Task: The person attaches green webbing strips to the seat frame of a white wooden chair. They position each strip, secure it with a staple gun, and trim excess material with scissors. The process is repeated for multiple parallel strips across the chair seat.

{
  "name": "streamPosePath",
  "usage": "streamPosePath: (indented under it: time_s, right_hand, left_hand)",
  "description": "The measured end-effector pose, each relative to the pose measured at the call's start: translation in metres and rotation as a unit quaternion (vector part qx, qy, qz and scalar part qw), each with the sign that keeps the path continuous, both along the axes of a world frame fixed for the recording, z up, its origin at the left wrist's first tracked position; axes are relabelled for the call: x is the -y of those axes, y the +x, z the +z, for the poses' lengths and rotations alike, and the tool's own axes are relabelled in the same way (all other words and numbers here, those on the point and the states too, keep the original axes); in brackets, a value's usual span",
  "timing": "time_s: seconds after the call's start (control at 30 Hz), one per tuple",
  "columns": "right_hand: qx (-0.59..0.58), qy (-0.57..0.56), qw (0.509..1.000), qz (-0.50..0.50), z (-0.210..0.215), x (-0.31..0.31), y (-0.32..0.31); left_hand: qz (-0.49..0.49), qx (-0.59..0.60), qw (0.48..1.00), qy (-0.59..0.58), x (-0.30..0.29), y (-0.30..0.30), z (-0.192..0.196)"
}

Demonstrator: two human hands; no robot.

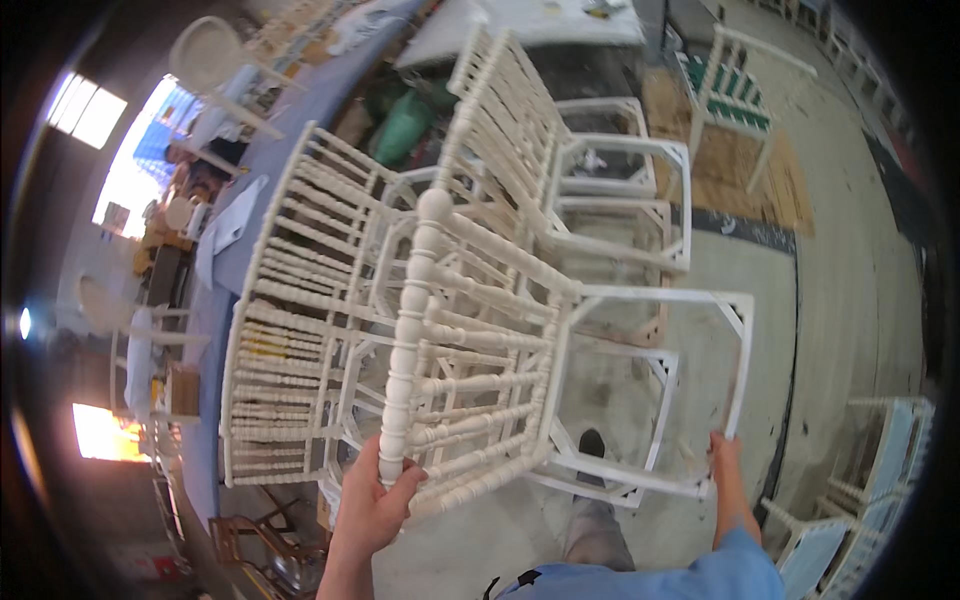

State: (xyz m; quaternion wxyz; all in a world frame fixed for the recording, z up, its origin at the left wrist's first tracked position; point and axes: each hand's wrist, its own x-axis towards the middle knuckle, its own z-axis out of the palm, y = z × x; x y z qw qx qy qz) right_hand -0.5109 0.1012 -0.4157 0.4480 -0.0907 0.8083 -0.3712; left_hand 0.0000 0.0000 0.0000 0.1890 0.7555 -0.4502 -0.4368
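Observation:
Both my hands are closed on a white chair frame (402,345) with turned spindles in its back and a seat frame without a panel. My left hand (372,495) wraps the near end of the thick beaded back rail, its thumb over the spindle side. My right hand (724,462) grips the near outer corner of the seat frame; its fingers are partly hidden. The chair is tilted, its back toward the left and its seat opening toward the right. Behind it stands a similar white chair (500,125). More spindle-backed chairs (245,370) stand close together at the left.
A long table with a blue cover (232,275) runs along the left, a person (190,172) beyond it. A green bag-like object (404,128) lies behind the chairs. A green-seated chair (735,95) stands far right, on brown sheeting (785,195). Chairs with pale blue seats (818,552) stand near right.

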Motion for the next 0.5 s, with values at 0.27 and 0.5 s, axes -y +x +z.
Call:
streamPosePath:
  time_s: [0.27,0.5]
  right_hand:
    - [-0.048,-0.132,0.989,-0.046,0.155,-0.11,-0.004]
    - [-0.1,-0.325,0.936,-0.091,0.241,-0.226,0.011]
  left_hand:
    - [-0.007,-0.043,0.992,-0.121,-0.174,0.043,0.122]
    - [0.086,-0.137,0.916,-0.366,-0.431,0.121,0.129]
